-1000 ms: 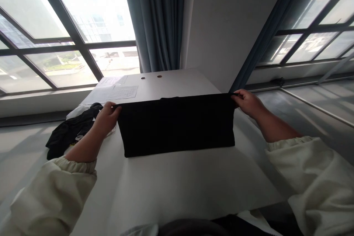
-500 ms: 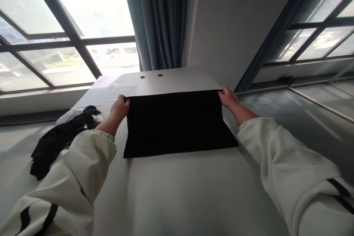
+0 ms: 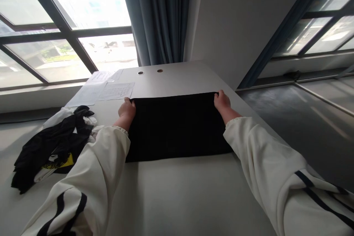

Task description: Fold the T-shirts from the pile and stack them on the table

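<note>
A black cloth, folded into a wide rectangle, is stretched between my two hands over the white table. My left hand is closed on its far left corner, thumb along the top edge. At the far right corner, my right hand pinches the same edge. The cloth's near edge lies toward me at the table top, and my sleeves cover part of both its sides. Whether it is a garment or a plain piece of fabric I cannot tell.
Left of my left arm lies a crumpled heap of black and white clothes with a yellow patch. Printed papers rest at the table's far left, near two round cable holes. Blue curtains and windows stand behind.
My hands have come slightly closer together, both still gripping the cloth's far corners. The view has shifted a little, and more of the clothes heap with its yellow patch shows.
</note>
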Demonstrator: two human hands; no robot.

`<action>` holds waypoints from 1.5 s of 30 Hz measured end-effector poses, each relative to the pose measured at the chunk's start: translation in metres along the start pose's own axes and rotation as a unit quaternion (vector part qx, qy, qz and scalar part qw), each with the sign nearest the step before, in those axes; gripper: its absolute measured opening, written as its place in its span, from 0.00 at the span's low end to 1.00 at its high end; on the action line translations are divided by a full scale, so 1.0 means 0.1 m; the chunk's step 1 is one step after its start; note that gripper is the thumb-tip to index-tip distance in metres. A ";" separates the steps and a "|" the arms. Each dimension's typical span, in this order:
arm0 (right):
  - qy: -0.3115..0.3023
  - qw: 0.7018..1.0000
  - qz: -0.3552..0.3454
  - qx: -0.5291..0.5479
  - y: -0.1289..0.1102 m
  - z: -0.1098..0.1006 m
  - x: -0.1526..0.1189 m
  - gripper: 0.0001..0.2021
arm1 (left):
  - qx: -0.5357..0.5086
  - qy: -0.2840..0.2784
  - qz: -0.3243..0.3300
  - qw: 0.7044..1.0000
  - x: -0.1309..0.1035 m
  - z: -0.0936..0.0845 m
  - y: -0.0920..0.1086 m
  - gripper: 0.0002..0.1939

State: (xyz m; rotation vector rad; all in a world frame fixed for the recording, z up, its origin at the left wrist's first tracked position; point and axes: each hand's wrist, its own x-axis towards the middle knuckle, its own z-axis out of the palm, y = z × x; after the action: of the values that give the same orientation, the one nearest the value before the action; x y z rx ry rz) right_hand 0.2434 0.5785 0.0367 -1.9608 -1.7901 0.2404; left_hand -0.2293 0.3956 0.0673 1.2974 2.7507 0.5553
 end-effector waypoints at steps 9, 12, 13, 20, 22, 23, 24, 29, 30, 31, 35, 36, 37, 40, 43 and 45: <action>-0.025 0.999 -0.004 -0.044 0.03 0.15 -0.06 0.20 | -0.001 -0.013 -0.003 1.000 0.00 0.23 0.00 0.22; -0.009 0.999 -0.005 -0.053 0.02 0.15 -0.09 0.21 | 0.022 0.021 0.016 0.999 -0.04 0.25 -0.02 0.21; -0.002 0.998 -0.014 -0.057 0.01 0.14 -0.10 0.21 | 0.035 0.027 0.035 0.998 -0.06 0.24 -0.01 0.20; 0.009 0.974 -0.203 -0.101 -0.41 0.09 -0.43 0.21 | 0.071 -0.001 0.167 0.983 -0.38 0.14 0.47 0.20; -0.021 0.959 -0.260 -0.108 -0.66 0.13 -0.63 0.23 | 0.062 -0.019 0.214 0.975 -0.56 0.19 0.74 0.23; -0.039 0.953 -0.282 -0.108 -0.80 0.17 -0.73 0.24 | 0.056 -0.027 0.239 0.969 -0.65 0.24 0.87 0.24; -0.062 0.945 -0.303 -0.108 -0.93 0.21 -0.84 0.26 | 0.049 -0.030 0.264 0.963 -0.75 0.29 0.99 0.26; -0.188 0.928 -0.300 -0.117 -1.33 0.49 -1.21 0.30 | 0.067 -0.118 0.257 0.957 -1.00 0.59 1.24 0.34; -0.202 0.928 -0.290 -0.120 -1.35 0.53 -1.23 0.30 | 0.069 -0.135 0.235 0.960 -1.00 0.64 1.22 0.35; -0.210 0.928 -0.281 -0.123 -1.35 0.57 -1.25 0.31 | 0.068 -0.145 0.217 0.963 -0.99 0.67 1.20 0.36; -0.212 0.929 -0.278 -0.125 -1.30 0.62 -1.23 0.32 | 0.060 -0.141 0.205 0.967 -0.94 0.71 1.11 0.37; -0.212 0.928 -0.278 -0.127 -1.30 0.62 -1.23 0.32 | 0.058 -0.138 0.206 0.967 -0.94 0.72 1.10 0.37; -0.213 0.928 -0.279 -0.128 -1.29 0.62 -1.22 0.32 | 0.057 -0.136 0.207 0.967 -0.93 0.72 1.10 0.37; -0.217 0.926 -0.280 -0.130 -1.30 0.62 -1.22 0.33 | 0.053 -0.132 0.207 0.968 -0.95 0.72 1.12 0.37; -0.221 0.926 -0.276 -0.132 -1.30 0.63 -1.21 0.33 | 0.051 -0.134 0.209 0.967 -0.96 0.72 1.12 0.37; -0.223 0.926 -0.274 -0.133 -1.30 0.64 -1.21 0.33 | 0.049 -0.133 0.211 0.967 -0.96 0.73 1.11 0.37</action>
State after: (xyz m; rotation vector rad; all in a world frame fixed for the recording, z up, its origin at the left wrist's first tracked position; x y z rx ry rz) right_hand 0.0836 0.4796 0.0177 -1.5535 -2.7130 0.2797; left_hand -0.0712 0.4102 0.0269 1.8452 2.3198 0.2377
